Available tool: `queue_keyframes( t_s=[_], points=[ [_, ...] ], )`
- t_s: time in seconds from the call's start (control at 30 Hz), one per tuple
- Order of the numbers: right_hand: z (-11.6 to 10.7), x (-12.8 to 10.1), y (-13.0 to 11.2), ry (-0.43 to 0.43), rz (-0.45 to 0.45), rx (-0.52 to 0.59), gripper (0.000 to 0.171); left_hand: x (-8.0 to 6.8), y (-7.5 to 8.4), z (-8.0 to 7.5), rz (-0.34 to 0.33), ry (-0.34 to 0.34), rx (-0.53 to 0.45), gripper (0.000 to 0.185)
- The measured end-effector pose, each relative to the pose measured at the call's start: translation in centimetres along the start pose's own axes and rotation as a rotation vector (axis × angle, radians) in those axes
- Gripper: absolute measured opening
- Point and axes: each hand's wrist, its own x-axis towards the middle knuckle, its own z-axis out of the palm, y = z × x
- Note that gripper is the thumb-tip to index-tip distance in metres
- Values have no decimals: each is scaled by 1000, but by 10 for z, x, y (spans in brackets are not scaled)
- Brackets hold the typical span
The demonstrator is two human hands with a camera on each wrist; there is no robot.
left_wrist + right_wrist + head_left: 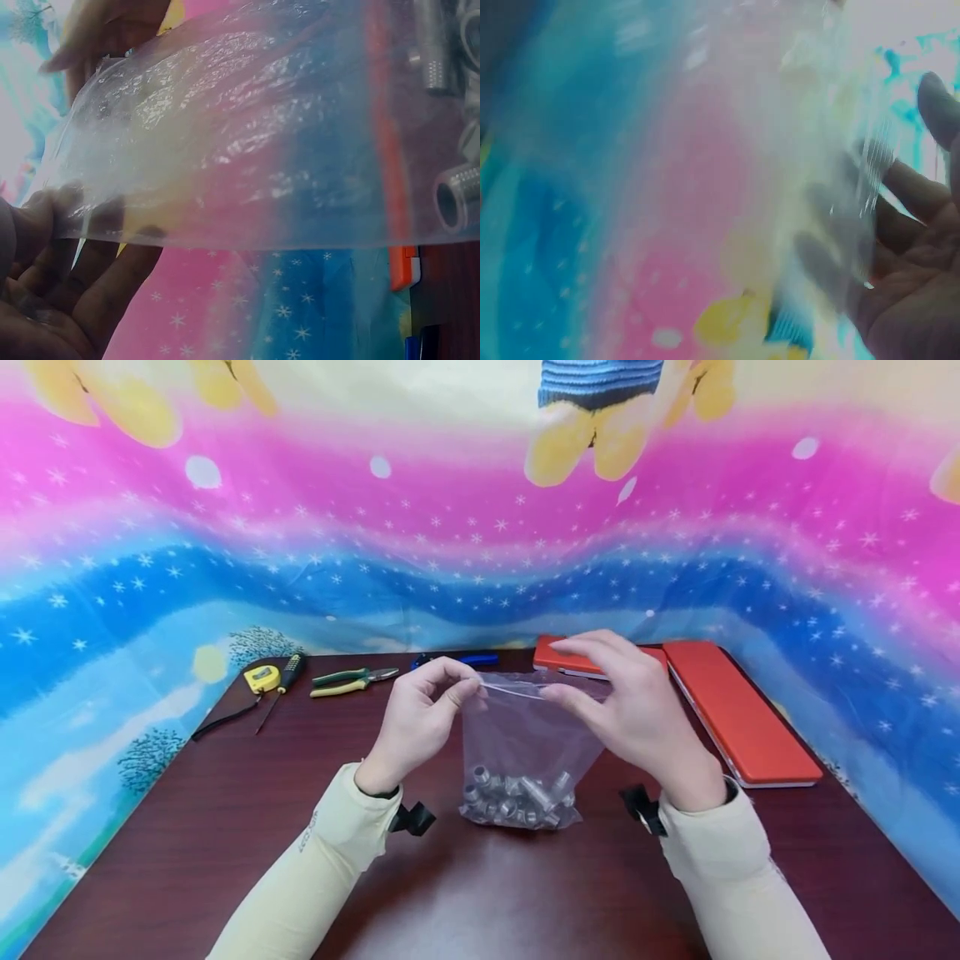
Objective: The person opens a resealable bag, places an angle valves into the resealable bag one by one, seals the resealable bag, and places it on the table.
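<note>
Yellow tape measure (262, 677) sits at far left rear of the dark wood worktop (225, 827), black-handled screwdriver (279, 687) just beside it. Next right, green-and-yellow pliers (352, 680), then a blue-handled tool (457, 658) partly hidden behind the hands. Left hand (417, 720) pinches the top left edge of a clear zip bag (525, 743), fingers curled on the seal. Left wrist view shows the same: fingers (52, 225) gripping the plastic edge, the film stretched across the frame. Bag stands upright at the middle of the worktop, bottom resting on the surface, holding a heap of silver threaded metal fittings (517, 797). Right hand (637, 710) pinches the top right edge of the bag, thumb and forefinger closed on the seal, other fingers arched above. Right wrist view is blurred, fingers (900, 195) seen against the plastic. Behind the right hand, a red case (570, 662), partly hidden. Further right, a longer flat red case (738, 714) lies near the worktop's right edge. Cream sleeves (330, 852) on both arms.
</note>
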Motion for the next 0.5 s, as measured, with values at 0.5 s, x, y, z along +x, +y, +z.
queue_keyframes(
  t_s=[0.5],
  points=[
    [21, 44, -27, -401, 128, 68, 7, -1, 6, -9, -42, -74, 33, 10]
  ],
)
